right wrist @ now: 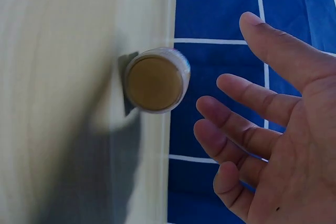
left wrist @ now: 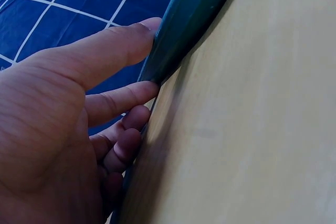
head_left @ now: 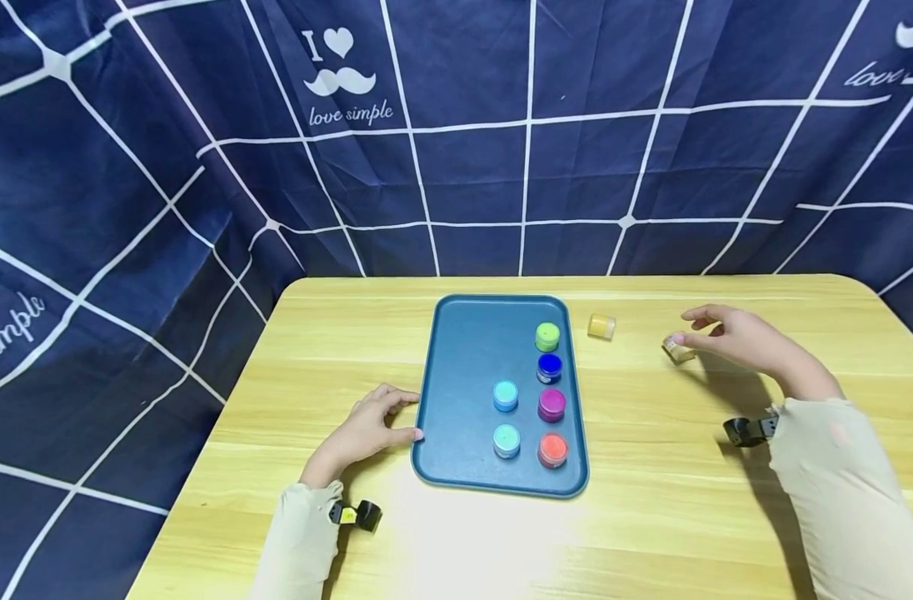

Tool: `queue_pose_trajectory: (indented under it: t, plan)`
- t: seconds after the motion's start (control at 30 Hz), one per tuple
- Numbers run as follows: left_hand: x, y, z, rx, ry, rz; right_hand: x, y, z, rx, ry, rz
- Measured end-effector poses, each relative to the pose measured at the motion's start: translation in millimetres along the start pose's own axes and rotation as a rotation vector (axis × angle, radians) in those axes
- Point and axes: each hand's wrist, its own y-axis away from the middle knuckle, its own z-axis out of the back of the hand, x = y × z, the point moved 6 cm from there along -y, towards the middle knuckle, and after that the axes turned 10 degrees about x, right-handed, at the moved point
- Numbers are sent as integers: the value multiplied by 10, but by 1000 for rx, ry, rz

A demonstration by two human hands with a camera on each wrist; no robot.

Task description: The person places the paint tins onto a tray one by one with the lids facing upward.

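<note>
My left hand (head_left: 366, 423) rests at the left edge of a dark blue tray (head_left: 456, 350), its thumb and fingertips touching the rim. Seen from the left wrist, the thumb (left wrist: 113, 48) lies against the tray's side, with the index fingertip lower down. Over the table's right side, my right hand (head_left: 741, 337) is spread just above a small brownish-yellow jar (head_left: 680, 351) lying on its side. In the right wrist view, a gap separates the loosely bent fingers from this jar (right wrist: 156, 83); the palm holds nothing.
Standing on the tray are several small jars: lime green (head_left: 547, 337), dark blue (head_left: 550, 367), magenta (head_left: 551, 405), coral (head_left: 553, 450) and light blue (head_left: 506, 396). Between tray and right hand, a yellow jar (head_left: 601, 327) lies tipped. A dark blue curtain (head_left: 471, 183) hangs behind the wooden table.
</note>
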Motion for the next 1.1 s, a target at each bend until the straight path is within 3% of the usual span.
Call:
queue_pose_trajectory:
  t: [0.53,1.1]
  plan:
    - [-23,-10,-4,0,-1,-1,-213,8,-143,52,-4,-33]
    - [-29,10,8,-2,-12,-4,-245,-16,-250,99,-31,-52]
